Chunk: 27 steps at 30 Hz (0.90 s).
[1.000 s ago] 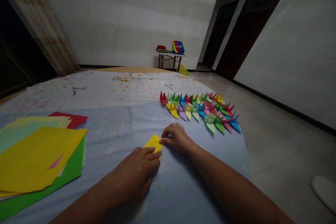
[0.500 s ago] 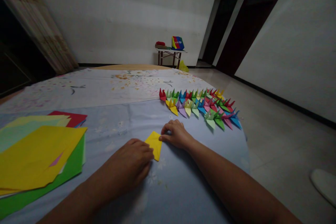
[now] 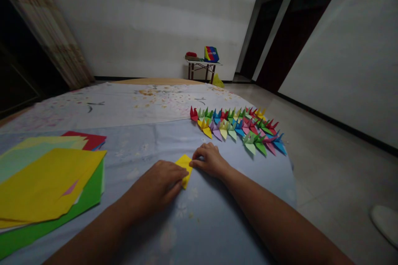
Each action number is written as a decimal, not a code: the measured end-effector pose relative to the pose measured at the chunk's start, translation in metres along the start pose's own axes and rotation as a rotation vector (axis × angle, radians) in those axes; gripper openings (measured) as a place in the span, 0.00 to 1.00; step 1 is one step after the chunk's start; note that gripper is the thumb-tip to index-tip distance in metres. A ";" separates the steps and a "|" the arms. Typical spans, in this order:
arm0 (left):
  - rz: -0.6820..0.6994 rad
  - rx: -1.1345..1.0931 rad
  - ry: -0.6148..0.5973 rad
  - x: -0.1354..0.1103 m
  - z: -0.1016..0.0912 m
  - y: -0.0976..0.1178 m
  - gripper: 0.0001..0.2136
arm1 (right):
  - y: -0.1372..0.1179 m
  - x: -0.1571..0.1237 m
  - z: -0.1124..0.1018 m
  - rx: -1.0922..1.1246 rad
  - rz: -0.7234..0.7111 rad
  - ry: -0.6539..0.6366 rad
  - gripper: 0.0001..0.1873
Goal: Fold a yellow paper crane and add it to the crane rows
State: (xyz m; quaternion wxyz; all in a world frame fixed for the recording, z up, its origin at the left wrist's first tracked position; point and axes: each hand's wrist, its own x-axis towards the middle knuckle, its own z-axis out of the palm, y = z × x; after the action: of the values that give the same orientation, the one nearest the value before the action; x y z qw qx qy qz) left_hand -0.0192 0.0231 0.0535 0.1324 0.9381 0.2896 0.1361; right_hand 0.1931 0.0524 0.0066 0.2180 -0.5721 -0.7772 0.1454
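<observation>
The fingers point(image 3: 199, 158) of the right hand point(image 3: 209, 160) are curling narrowly in and pressing their tips against the right side of a folded yellow paper point(image 3: 184, 168), while the fingers point(image 3: 173, 175) of the left hand point(image 3: 155, 186) are closing over its left side. The paper is lying on the blue bedsheet point(image 3: 236, 190) between the two hands, its narrow point aimed toward the person, and both hands are touching it. How firmly they are gripping it is hard to tell.

Just beyond the right hand, rows of paper cranes point(image 3: 236, 130) in red, green, blue, purple, pink and yellow are standing on the sheet, close together but not touching the hand. Left of the left hand, a loose stack of colored paper point(image 3: 49, 182) is lying on the sheet, with a yellow sheet on top, a green sheet showing beneath it, and pale green and red sheets point(image 3: 93, 140) sitting further back. A flowered cloth point(image 3: 124, 107) is spreading across the far part of the bed. Past it, a small table point(image 3: 202, 65) is standing against the wall, carrying a striped box point(image 3: 211, 54), with a yellow bag point(image 3: 217, 82) sitting beside its legs. A white slipper point(image 3: 385, 225) is resting on the tile floor point(image 3: 326, 174) at the right.
</observation>
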 end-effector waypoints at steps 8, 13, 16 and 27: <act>-0.159 0.059 0.025 -0.002 0.017 -0.028 0.15 | 0.000 -0.005 -0.008 0.036 -0.086 0.008 0.11; -0.200 0.071 0.035 0.000 0.016 -0.024 0.14 | -0.003 -0.005 -0.003 -0.010 -0.108 -0.014 0.13; -0.244 0.070 0.010 0.001 0.014 -0.023 0.14 | -0.005 -0.001 0.002 -0.044 -0.129 -0.010 0.13; -0.239 -0.116 -0.139 -0.005 0.002 -0.040 0.13 | -0.015 0.002 -0.002 -0.101 -0.225 -0.019 0.07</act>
State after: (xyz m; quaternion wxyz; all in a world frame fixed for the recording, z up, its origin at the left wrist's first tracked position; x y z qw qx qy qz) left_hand -0.0424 0.0519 0.0377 0.2211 0.8949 0.3812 0.0706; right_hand 0.1812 0.0502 0.0158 0.1966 -0.4900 -0.8449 0.0859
